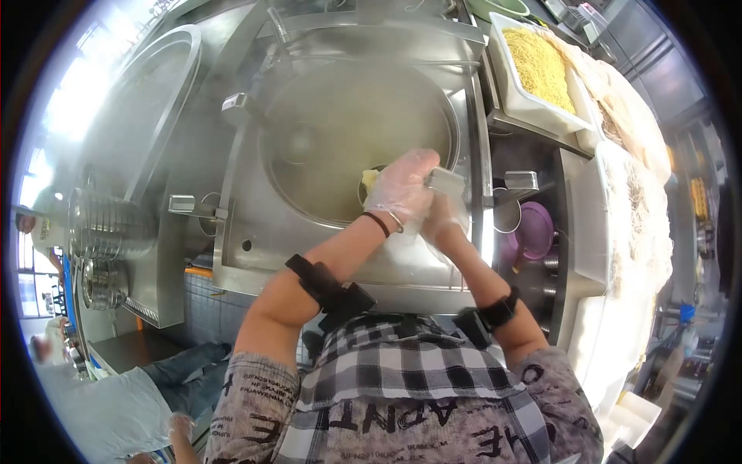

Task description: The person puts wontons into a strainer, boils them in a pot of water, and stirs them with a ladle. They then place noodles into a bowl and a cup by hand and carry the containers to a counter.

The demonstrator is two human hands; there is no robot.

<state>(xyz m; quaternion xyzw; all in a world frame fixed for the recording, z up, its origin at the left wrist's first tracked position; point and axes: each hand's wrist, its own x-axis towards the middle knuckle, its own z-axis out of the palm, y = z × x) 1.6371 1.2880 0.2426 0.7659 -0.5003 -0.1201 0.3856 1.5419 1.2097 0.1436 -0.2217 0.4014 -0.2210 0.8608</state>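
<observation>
A large round pot [325, 85] of cloudy, steaming liquid is in front of me. At its near right rim a noodle strainer [360, 191] holds a pale yellow piece of food [370, 179]. My left hand [403, 185], in a clear plastic glove, is over the strainer with its fingers curled; what they hold is hidden. Close beside it, my gloved right hand [440, 220] is closed below a flat metal handle end [447, 182], apparently the strainer's. Part of the right hand is blurred and covered by the handle.
More strainer handles hook over the counter at left [182, 204] and right [521, 180]. A white tub [506, 73] of yellow noodles [533, 66] stands at back right. Below is a purple bowl [535, 230]. Stacked metal baskets [108, 224] and a person in a white top [108, 410] are at left.
</observation>
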